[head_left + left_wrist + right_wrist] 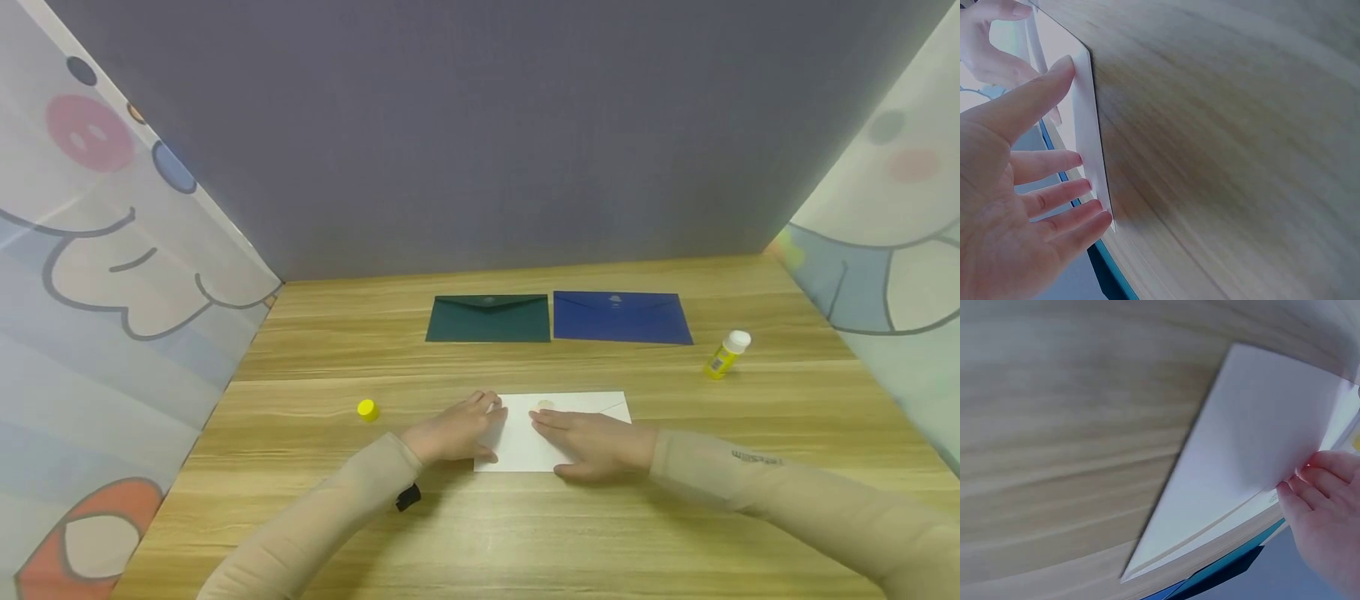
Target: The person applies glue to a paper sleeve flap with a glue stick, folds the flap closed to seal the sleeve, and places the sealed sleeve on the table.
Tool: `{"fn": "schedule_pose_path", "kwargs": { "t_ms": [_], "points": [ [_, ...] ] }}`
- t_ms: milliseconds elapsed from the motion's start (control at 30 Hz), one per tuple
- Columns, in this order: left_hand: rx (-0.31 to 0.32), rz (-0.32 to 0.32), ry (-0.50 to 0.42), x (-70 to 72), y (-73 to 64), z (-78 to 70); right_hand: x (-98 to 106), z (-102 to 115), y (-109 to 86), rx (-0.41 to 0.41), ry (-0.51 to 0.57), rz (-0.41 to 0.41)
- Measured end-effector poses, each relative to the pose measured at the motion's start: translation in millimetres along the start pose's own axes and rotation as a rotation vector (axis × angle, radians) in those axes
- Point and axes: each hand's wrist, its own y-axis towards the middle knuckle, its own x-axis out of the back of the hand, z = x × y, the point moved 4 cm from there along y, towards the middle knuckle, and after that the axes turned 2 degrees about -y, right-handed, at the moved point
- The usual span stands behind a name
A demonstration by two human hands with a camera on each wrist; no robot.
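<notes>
A white envelope lies flat on the wooden table, its flap along the far side with a pale round mark on it. My left hand rests on its left end; in the left wrist view the thumb and fingers are spread, with the fingertips at the envelope's edge. The right hand lies over the right part, pressing with extended fingers near the round mark. In the right wrist view its fingertips touch the flap's edge. Neither hand is curled round anything.
Behind lie a dark green envelope and a blue envelope, side by side. A yellow glue stick with a white end stands to the right. A yellow cap sits on the left. A grey panel rises at the table's back.
</notes>
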Motion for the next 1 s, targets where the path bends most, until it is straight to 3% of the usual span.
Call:
{"fn": "schedule_pose_path", "kwargs": {
  "t_ms": [300,567,1000],
  "points": [
    [0.001,-0.001,-0.017,3.1,-0.4,-1.7,1,4,15.2,-0.03,0.032,0.045],
    [-0.02,-0.011,-0.003,2.2,-0.8,-0.9,0,5,17.0,-0.04,0.017,0.056],
    [-0.013,0.001,-0.007,-1.2,-0.6,0.6,-1,-15,-12.3,-0.106,0.06,0.021]
  ]
}}
